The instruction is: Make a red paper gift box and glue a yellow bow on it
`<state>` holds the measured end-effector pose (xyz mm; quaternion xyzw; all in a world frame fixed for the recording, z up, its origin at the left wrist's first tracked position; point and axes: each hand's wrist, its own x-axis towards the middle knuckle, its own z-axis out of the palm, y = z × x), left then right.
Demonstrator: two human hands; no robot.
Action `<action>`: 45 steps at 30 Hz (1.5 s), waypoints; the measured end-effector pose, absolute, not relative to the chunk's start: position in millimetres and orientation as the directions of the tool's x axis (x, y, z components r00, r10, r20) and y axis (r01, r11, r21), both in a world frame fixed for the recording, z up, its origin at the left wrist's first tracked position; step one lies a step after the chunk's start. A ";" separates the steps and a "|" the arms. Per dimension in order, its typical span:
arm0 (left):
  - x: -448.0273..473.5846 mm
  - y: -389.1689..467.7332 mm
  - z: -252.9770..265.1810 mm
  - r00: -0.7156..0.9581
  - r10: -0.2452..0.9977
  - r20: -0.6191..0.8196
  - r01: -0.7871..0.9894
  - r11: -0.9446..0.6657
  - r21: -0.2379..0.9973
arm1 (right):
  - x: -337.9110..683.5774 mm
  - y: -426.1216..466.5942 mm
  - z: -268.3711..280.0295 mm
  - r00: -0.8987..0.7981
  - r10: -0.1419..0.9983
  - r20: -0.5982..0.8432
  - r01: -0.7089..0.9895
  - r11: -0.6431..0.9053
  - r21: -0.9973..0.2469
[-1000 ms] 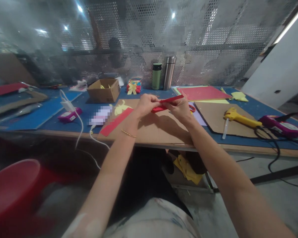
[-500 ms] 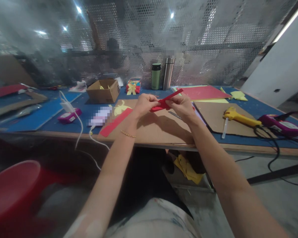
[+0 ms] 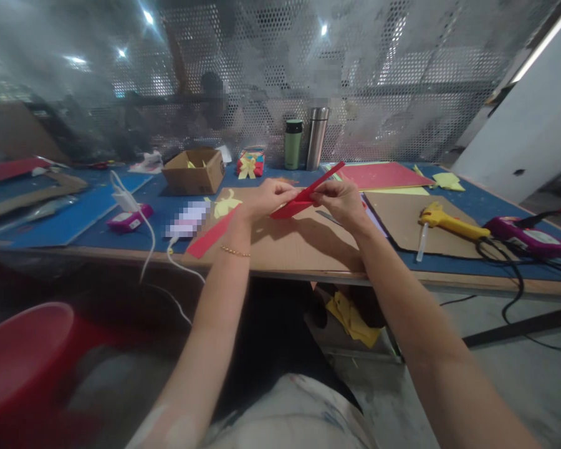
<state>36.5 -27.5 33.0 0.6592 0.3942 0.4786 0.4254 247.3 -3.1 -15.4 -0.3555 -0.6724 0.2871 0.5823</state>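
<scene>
A folded red paper strip (image 3: 290, 209) is held between my two hands, above a brown cardboard sheet (image 3: 303, 246). My left hand (image 3: 272, 198) pinches its left part, the fingertips partly hidden. On the other side my right hand (image 3: 339, 198) grips it between thumb and fingers, and one narrow end sticks up to the right. Another red strip (image 3: 210, 236) lies flat left of my left wrist, beside yellow paper cutouts (image 3: 225, 204). Close to my right hand, a thin grey blade or ruler (image 3: 327, 216) rests on the cardboard.
A yellow glue gun (image 3: 449, 223) lies on cardboard at right, its cable running to a purple box (image 3: 528, 237). Behind stand a cardboard box (image 3: 194, 174), a red gift-like box with a yellow bow (image 3: 250, 165), a green bottle (image 3: 293, 146) and a steel flask (image 3: 316, 140).
The folded red strip has opened out wider between my hands, its flap now reaching lower left. My left hand has shifted slightly left; the right hand stays nearly in place.
</scene>
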 end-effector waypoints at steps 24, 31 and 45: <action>27.3 -33.1 35.4 0.398 0.869 0.293 0.114 -0.364 0.925 | 253.7 -9.5 -6.1 -0.142 0.809 0.570 0.061 0.582 -0.811; 34.5 -21.4 27.0 0.338 0.887 0.315 0.138 -0.378 0.915 | 251.7 -13.3 -7.6 -0.226 0.779 0.585 0.064 0.611 -0.789; 37.8 -5.5 16.7 0.259 0.783 0.566 0.249 -0.620 0.744 | 252.8 -7.9 -10.8 -0.190 0.528 0.828 0.427 0.804 -0.414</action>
